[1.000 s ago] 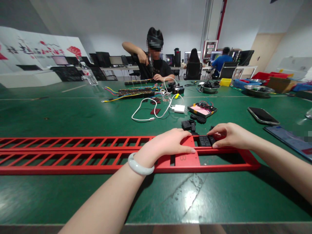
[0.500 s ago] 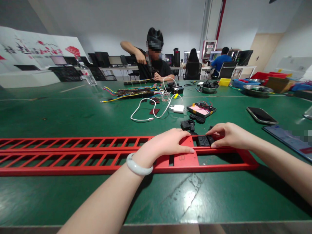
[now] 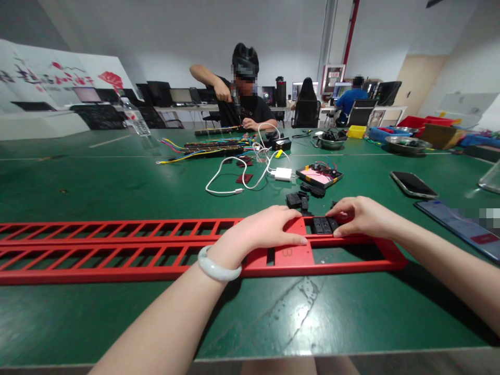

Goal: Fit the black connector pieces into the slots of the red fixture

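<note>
A long red slotted frame [image 3: 156,272] lies across the table in front of me. My left hand [image 3: 269,226] rests over its solid plate, with the thumb stretched along the middle bar and the fingers over the far rail. In the far opening right of that plate sit black rectangular blocks [image 3: 322,225] side by side. My right hand [image 3: 361,217] is closed in a pinch at the rightmost block, thumb on the near side and fingers on the far side. Just beyond the frame lie several loose black pieces [image 3: 296,200].
Farther back are a white charger [image 3: 282,174] with its cable, a pink-lined tray of parts [image 3: 319,175] and bundled coloured wires [image 3: 211,148]. A phone [image 3: 414,184] lies to the right. Across the green table [image 3: 97,198], a co-worker [image 3: 246,99] handles a tool.
The whole view has shifted slightly, with things sitting a little farther left. Both hands keep their places on the frame and at the black block.
</note>
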Action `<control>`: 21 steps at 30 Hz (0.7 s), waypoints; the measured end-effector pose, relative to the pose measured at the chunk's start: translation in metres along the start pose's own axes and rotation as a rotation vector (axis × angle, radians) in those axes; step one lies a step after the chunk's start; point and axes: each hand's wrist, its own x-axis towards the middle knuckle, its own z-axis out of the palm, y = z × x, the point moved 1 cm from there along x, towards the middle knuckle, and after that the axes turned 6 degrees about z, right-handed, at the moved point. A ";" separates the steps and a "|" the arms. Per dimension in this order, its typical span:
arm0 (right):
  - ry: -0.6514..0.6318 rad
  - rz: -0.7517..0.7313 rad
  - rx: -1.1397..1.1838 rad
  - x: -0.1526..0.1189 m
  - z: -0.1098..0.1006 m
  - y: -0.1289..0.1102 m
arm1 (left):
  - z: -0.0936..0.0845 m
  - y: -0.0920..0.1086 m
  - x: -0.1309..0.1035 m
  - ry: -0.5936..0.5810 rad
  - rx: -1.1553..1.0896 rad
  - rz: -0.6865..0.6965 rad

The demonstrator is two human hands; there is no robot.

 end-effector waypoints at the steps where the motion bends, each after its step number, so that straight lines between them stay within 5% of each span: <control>1: 0.003 -0.001 -0.007 0.000 0.000 -0.001 | 0.000 0.000 0.000 0.003 0.005 0.001; 21: -0.035 -0.031 0.016 0.000 -0.004 0.005 | 0.006 -0.006 0.000 0.031 0.011 0.030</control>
